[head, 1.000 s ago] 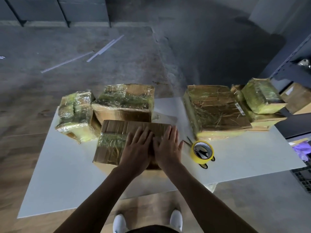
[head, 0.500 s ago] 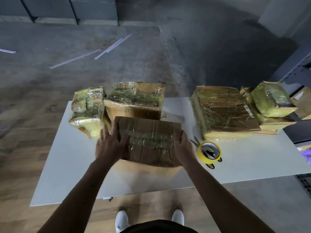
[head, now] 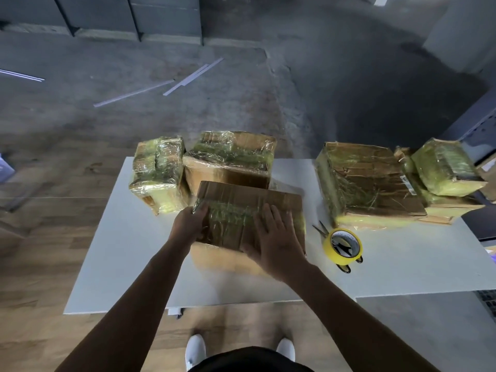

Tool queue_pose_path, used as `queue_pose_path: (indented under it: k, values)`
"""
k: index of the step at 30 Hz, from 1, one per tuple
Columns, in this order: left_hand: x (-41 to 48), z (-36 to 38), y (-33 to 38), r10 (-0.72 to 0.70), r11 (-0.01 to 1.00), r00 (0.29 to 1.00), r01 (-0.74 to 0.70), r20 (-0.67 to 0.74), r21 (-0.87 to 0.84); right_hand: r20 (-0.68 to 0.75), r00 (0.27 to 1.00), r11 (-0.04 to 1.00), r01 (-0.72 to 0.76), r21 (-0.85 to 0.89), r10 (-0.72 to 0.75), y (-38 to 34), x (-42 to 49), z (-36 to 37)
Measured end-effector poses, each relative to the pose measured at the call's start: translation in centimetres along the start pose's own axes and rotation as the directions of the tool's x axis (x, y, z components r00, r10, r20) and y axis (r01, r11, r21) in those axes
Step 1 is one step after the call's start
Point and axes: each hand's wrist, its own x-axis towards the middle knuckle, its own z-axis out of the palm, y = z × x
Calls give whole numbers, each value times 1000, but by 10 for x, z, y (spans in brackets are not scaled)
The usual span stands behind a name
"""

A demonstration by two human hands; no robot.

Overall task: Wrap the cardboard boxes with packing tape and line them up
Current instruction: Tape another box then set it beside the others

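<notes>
Head view: left hand [head: 188, 227] round box [head: 241, 198] edge; right hand [head: 277, 238] flat, straight-fingered, atop.

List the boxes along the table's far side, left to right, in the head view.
Small yellow-taped box → tall half-wrapped cardboard box → wide flat taped cardboard box → small yellow-wrapped box stacked on another. Front cardboard box overlaps; omitted.

Dim, greenish light, glare on the white table [head: 139, 264], wide-angle bending at edges, slight blur
</notes>
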Motion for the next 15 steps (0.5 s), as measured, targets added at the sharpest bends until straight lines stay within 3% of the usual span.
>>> queue_pose_path:
  k: [4,7,12,15]
  values:
    - [-5,-1,1,3,1000,1000,-3,22,13,129,986,974,132,-186,-108,9,-5,3]
    - [-7,-3,4,6,1000,999,-7,38,25,46,991,951,135,-278,-128,5,-13,1]
    - [-13,0,12,44,998,998,-47,54,37,-164,977,981,114,-157,-139,2,-25,4]
    - [-24,12,29,66,998,995,-65,81,-13,-214,970,993,111,-33,-115,-3,-24,-4]
